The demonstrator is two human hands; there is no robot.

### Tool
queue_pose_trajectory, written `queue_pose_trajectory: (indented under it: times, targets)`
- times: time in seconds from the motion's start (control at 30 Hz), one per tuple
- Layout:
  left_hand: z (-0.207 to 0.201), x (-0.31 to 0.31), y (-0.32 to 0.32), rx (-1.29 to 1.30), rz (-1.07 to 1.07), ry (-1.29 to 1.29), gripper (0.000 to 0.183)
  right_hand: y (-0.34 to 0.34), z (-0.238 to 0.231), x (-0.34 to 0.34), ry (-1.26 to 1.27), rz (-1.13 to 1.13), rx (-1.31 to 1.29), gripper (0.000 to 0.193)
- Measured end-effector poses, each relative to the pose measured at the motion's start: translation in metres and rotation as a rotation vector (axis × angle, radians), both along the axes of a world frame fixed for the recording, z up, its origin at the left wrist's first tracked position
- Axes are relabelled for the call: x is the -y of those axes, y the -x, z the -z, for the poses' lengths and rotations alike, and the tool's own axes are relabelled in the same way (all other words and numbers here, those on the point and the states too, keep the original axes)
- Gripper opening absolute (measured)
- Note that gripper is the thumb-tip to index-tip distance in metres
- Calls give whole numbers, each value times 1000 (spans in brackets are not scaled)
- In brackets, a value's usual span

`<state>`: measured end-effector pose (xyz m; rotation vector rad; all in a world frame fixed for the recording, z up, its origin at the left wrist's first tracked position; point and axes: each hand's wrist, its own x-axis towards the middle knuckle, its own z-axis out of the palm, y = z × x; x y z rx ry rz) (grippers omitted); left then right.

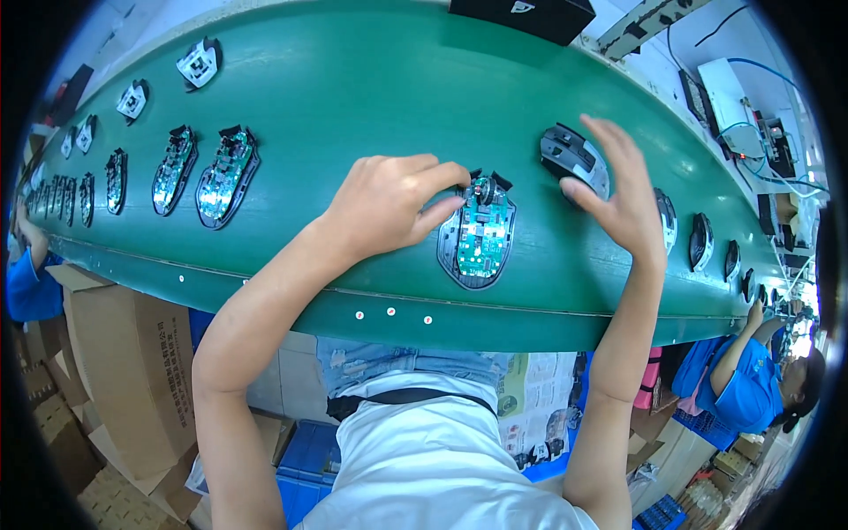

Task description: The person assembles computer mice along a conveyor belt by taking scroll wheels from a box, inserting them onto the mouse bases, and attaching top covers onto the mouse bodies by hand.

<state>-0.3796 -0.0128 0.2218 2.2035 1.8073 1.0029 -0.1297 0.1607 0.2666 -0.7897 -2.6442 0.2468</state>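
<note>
See an open mouse base (pixel 450 250) straight ahead on the green surface (pixel 371 79), lying flat with its circuit board (pixel 486 234) facing up and a dark wheel (pixel 485 191) near the far end. Have the left hand (pixel 384 199) bent in at the upper left of that base, index fingertip and thumb tip close together with a small gap; cannot tell of any small part pinched there. Hold the right hand (pixel 623 199) open, fingers spread, beside a grey-and-black mouse cover (pixel 570 152), thumb overlapping its near edge in view; cannot tell touching from hovering. Find more board-carrying units (pixel 226 181) in a row to the left, small white-and-black parts (pixel 200 64) farther back there, and further covers (pixel 701 243) lined up to the right. Judge the base light and stiff, being mostly thin plastic. Expect smooth undersides to slide easily on the surface. Treat the board as the fragile part, with bare components easily knocked, and likewise the wheel. Best take hold by the plastic rim on both long sides, thumb opposite fingers, without pressing on the board. Judge the cover light and stiff too, probably slippery over its curved back; best grip across both flanks.
</note>
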Motion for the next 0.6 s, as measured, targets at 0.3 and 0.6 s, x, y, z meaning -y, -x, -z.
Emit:
queue_pose_trajectory:
  times: [0.3, 0.6]
  targets:
    - [12, 8, -9, -15, -139, -67, 31, 29, 23, 13, 57, 16, -95, 54]
    - [-5, 5, 34, 279, -363, -145, 15, 67, 12, 109, 90, 37, -197, 56]
